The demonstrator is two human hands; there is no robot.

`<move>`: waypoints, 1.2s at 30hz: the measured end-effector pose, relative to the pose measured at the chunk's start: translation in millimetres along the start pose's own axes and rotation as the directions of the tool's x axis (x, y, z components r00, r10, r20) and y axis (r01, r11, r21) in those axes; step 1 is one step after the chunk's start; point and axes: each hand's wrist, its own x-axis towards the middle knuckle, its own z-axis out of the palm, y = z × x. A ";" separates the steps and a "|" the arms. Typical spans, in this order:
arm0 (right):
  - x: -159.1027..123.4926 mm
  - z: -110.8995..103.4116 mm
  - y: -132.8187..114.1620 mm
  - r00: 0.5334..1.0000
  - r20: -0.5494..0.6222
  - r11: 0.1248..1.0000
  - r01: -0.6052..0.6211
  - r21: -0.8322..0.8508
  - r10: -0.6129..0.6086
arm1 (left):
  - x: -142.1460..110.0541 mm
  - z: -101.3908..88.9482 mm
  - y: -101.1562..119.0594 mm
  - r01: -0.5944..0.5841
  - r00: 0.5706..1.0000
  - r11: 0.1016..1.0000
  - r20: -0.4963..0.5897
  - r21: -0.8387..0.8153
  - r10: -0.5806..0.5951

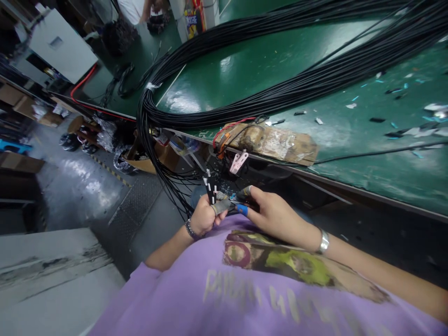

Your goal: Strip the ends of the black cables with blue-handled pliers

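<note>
left hand grips black cable ends; right hand pinches a blue-handled tool; shirt lettering faded, unreadable; cardboard box contents unclear.

Glossy green bench top; black plastic-sheathed cables.

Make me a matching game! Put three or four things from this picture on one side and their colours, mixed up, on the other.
Things:
1. cable bundle
2. table top
3. shirt
4. bracket hanging at the table edge

Colours:
A. purple
B. pink
C. black
D. green

Pairs: 1-C, 2-D, 3-A, 4-B.

The left hand grips a few cable ends upright, and the right hand meets it with a small tool.
</note>
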 end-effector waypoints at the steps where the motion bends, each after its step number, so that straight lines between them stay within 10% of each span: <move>1: 0.5 0.0 -0.3 1.000 0.005 1.000 -0.002 -0.016 0.002 | -0.1 0.1 0.5 0.002 1.000 1.000 -0.002 0.006 -0.002; 27: 0.4 7.3 3.2 1.000 0.020 0.953 -0.028 0.302 0.023 | 3.9 3.2 3.7 -0.085 0.974 0.996 -0.212 -0.012 0.080; 31: 6.2 3.9 4.5 0.991 0.000 0.817 -0.112 0.566 0.135 | -0.5 1.3 1.6 -0.066 0.981 0.998 -0.186 -0.012 0.063; 36: 10.2 8.8 7.5 0.910 0.293 0.497 -0.408 0.766 0.295 | -6.1 2.3 -2.6 -0.040 0.999 0.996 -0.031 0.075 0.043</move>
